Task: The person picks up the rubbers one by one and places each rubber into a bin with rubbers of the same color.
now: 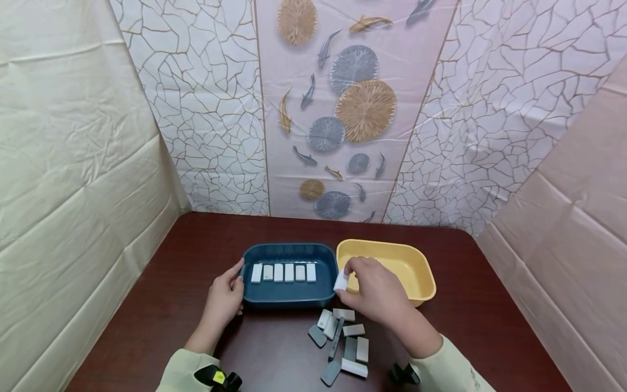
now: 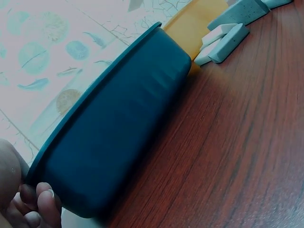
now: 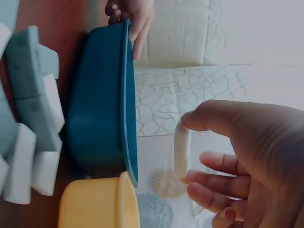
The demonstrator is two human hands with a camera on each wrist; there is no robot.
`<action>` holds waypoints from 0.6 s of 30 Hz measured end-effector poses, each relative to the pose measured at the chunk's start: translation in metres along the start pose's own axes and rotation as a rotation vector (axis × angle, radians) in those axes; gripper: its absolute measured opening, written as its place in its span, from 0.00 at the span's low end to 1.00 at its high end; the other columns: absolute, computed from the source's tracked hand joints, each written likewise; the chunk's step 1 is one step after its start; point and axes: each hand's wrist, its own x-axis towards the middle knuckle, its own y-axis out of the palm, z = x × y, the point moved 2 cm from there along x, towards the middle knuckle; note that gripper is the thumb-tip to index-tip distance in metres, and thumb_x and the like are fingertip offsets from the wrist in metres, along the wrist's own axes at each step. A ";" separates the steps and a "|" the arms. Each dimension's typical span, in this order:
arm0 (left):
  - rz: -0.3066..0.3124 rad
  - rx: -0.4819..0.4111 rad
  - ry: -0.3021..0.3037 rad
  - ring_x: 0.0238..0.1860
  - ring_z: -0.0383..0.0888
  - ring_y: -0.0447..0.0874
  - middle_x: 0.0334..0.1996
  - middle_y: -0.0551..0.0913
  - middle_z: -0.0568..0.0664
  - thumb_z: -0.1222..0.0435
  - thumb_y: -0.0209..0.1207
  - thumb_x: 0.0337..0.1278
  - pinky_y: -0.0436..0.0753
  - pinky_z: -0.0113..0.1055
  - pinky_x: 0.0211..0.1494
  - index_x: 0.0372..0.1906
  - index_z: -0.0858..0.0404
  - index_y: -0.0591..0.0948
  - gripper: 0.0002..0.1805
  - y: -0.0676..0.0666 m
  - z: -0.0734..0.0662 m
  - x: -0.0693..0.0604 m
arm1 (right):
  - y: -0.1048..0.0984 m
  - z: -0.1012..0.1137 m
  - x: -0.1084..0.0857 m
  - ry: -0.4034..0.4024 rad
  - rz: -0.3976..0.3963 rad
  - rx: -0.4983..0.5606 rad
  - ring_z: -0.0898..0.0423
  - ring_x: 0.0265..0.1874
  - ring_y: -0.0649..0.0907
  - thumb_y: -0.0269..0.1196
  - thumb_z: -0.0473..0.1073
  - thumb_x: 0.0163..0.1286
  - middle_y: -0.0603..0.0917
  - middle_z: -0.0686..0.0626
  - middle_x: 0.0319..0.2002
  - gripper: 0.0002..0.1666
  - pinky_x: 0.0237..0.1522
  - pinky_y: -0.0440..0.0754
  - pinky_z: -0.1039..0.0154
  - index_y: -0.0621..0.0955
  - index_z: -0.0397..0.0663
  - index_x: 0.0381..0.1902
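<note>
My left hand (image 1: 225, 298) grips the left rim of a dark blue basin (image 1: 289, 296), thumb on top and fingers below, as the left wrist view shows too. Inside that basin several white rectangular blocks (image 1: 278, 273) stand in a row. Between thumb and fingertips, my right hand (image 1: 379, 291) pinches another white block (image 1: 340, 280), held above the spot where the blue basin meets the yellow basin (image 1: 425, 272). In the right wrist view this block (image 3: 181, 149) appears edge-on, clear of both rims.
A loose pile of white blocks (image 1: 355, 367) and grey pieces (image 1: 331, 373) lies on the dark red-brown table (image 1: 274, 348) in front of the basins. Patterned cloth (image 1: 215, 109) hangs behind the table, and plain cloth walls (image 1: 73, 190) flank it.
</note>
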 end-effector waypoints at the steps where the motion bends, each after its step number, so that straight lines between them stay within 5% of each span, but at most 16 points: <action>1: -0.001 0.002 -0.001 0.14 0.49 0.77 0.17 0.75 0.52 0.67 0.51 0.86 0.84 0.41 0.20 0.85 0.50 0.71 0.30 0.000 0.000 0.000 | 0.000 0.001 0.005 -0.016 0.002 0.001 0.57 0.33 0.75 0.83 0.55 0.60 0.81 0.57 0.35 0.22 0.31 0.78 0.60 0.83 0.55 0.42; 7: -0.003 0.013 -0.008 0.15 0.50 0.77 0.18 0.74 0.52 0.66 0.52 0.86 0.84 0.41 0.20 0.85 0.49 0.71 0.29 0.001 -0.001 0.001 | 0.006 -0.001 0.033 -0.074 0.046 0.013 0.54 0.42 0.79 0.84 0.55 0.61 0.86 0.53 0.44 0.23 0.42 0.84 0.56 0.83 0.56 0.44; 18: -0.021 0.018 -0.023 0.15 0.50 0.77 0.18 0.74 0.53 0.66 0.52 0.86 0.83 0.41 0.20 0.84 0.50 0.72 0.29 0.002 0.000 0.000 | 0.035 -0.007 0.072 -0.070 0.176 -0.021 0.53 0.42 0.77 0.86 0.53 0.59 0.89 0.53 0.46 0.23 0.41 0.83 0.57 0.85 0.56 0.45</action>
